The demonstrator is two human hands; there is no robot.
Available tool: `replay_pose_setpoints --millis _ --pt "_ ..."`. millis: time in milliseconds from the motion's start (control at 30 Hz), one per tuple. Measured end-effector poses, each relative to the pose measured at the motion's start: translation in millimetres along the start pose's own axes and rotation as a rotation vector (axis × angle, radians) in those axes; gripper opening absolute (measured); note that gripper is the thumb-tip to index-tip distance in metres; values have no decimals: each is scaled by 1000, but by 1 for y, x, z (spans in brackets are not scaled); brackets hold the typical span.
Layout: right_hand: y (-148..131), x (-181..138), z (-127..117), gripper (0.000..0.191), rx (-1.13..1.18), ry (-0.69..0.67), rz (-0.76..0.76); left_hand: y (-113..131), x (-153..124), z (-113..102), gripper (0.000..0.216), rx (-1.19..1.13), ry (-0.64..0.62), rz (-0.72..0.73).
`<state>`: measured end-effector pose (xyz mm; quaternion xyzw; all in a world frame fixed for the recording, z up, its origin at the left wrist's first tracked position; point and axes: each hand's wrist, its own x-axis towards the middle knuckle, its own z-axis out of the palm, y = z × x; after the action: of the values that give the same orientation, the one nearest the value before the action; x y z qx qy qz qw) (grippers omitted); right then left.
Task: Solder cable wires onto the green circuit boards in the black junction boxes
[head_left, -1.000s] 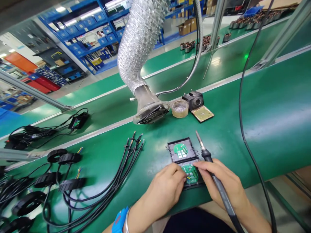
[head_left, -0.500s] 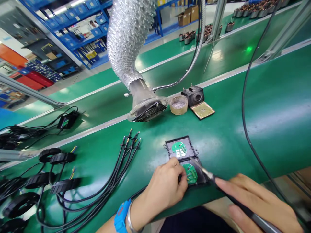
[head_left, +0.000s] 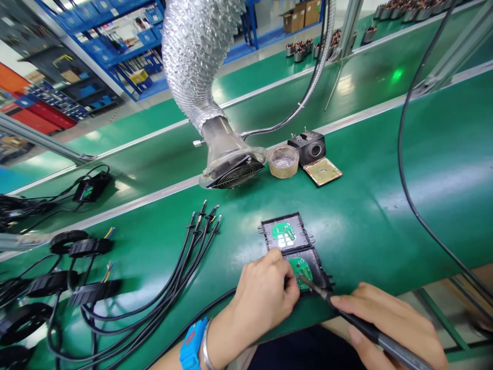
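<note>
My right hand (head_left: 389,321) grips a soldering iron (head_left: 358,326) like a pen; its tip touches the nearer round green circuit board (head_left: 301,268), which sits in a black tray (head_left: 321,270). My left hand (head_left: 265,298) is curled at the board's left edge, fingers pinched on a thin wire I can barely make out. A second black tray holding another green circuit board (head_left: 284,234) lies just beyond. A blue wristband and a metal bangle are on my left wrist.
A silver fume-extraction hose with a fan mouth (head_left: 231,172) hangs over the green bench. Behind the trays stand a flux tub (head_left: 284,161) and an iron stand with sponge (head_left: 318,162). Black cables (head_left: 181,262) and ring-shaped coils (head_left: 77,246) lie at left. The iron's cord (head_left: 408,169) loops at right.
My right hand drew back toward me and turned the soldering iron, so its tip now rests on the nearer board. My left hand stayed at the board. The view shifted slightly.
</note>
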<state>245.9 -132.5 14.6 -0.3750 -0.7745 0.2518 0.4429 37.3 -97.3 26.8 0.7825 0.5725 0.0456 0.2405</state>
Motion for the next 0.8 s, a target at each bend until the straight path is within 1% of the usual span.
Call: replay_pose_setpoints --millis 233,367,567,667,800 --pt "0 6 -2 29 12 -33 1 1 -1 7 8 -20 31 -23" --pt "3 5 -1 30 25 -39 8 2 -1 6 10 17 24 -37" --pt "6 -6 0 30 44 19 -11 3 -2 7 10 59 11 -52" --pt "3 -5 -2 31 26 -7 21 3 -2 9 10 62 23 -44" --pt "2 -5 -2 30 14 -7 57 3 -3 11 12 71 40 -46"
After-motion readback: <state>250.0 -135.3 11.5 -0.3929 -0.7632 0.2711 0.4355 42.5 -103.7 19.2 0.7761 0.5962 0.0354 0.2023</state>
